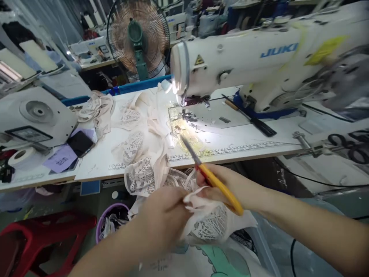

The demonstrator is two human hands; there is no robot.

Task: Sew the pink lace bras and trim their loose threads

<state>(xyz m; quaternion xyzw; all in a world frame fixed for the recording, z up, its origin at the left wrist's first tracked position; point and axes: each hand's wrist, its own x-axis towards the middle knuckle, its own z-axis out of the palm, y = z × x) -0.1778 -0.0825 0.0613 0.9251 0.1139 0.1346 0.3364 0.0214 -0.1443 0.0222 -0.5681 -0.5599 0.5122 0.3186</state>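
Note:
My left hand (163, 217) is closed on a piece of pale beige lace fabric (210, 223) held low in front of the table edge. My right hand (227, 186) grips orange-handled thread snips (213, 179), whose metal blade points up and left toward the sewing machine. The right hand also touches the same fabric. More of the beige lace pieces (138, 138) trail from my hands up onto the white table (242, 142) and lie in a loose pile left of the needle.
A white JUKI sewing machine (259, 61) stands at the back right, its lamp lit over the needle plate (187, 115). A phone (80, 143), paper slips and a tape roll (21, 157) lie left. A red stool (43, 234), purple bin (111, 221), fan (138, 38) and black scissors (348, 146) surround.

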